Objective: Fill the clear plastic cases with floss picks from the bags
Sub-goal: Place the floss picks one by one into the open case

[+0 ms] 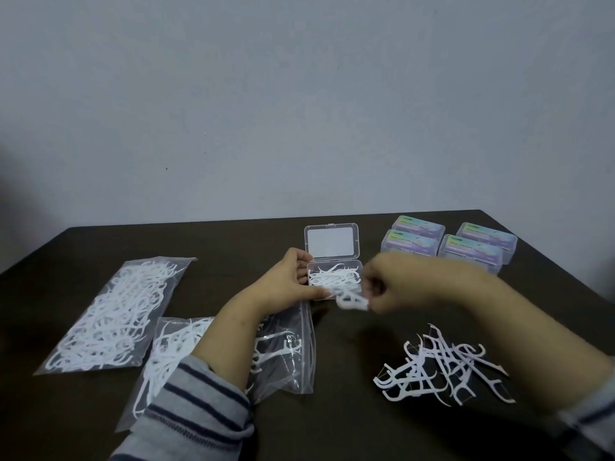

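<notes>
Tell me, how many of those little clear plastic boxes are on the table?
5. One open case sits mid-table, partly filled with picks. Four closed cases cluster at the far right. None seems hidden.

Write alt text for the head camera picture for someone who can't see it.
A person's right hand pinches a few floss picks beside an open clear case that the left hand steadies on a dark table. Two bags of picks lie left, a loose pile right, four closed cases behind.
</notes>
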